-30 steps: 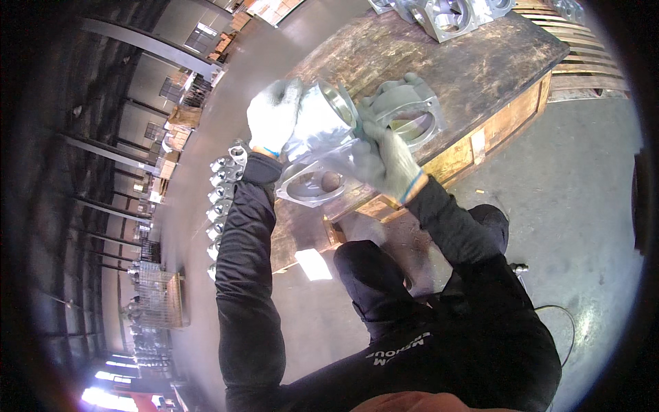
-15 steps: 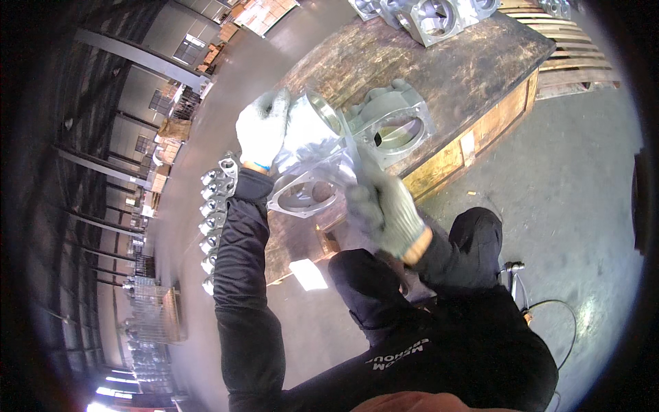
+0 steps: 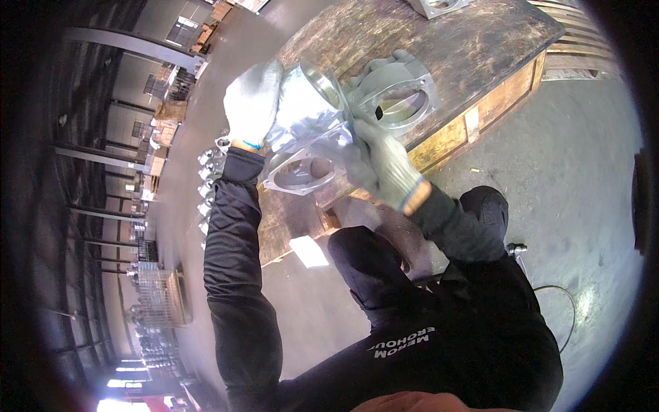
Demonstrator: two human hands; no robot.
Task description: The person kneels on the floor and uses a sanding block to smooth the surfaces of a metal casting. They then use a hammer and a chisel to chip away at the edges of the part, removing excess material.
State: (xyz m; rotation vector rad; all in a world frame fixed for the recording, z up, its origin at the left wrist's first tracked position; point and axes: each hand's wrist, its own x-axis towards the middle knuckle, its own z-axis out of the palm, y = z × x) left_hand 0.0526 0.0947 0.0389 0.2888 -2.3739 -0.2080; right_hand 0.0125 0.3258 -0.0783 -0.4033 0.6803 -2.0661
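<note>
A silvery metal casting (image 3: 302,115) with round openings and a square flange (image 3: 285,184) rests near the left end of the workbench. My left hand (image 3: 252,103), in a white knit glove, grips its left side. At the casting's right side is my right hand (image 3: 392,165), gloved too, with curled fingers partly smeared by motion. Whatever those fingers hold is hidden. Just beyond it, a second grey casting (image 3: 379,84) with an oval opening sits on the bench, apart from my left hand.
The worn wooden workbench (image 3: 480,41) stretches to the upper right, with part of another casting (image 3: 439,7) at its far edge. Several castings (image 3: 206,182) line up left of my left forearm. A slatted pallet (image 3: 580,51) lies past the bench, and a hose (image 3: 573,309) on the floor.
The view has shifted, so the bench and castings sit higher and the far castings are mostly cut off. My right hand has moved slightly along the casting's side; my left keeps its grip.
</note>
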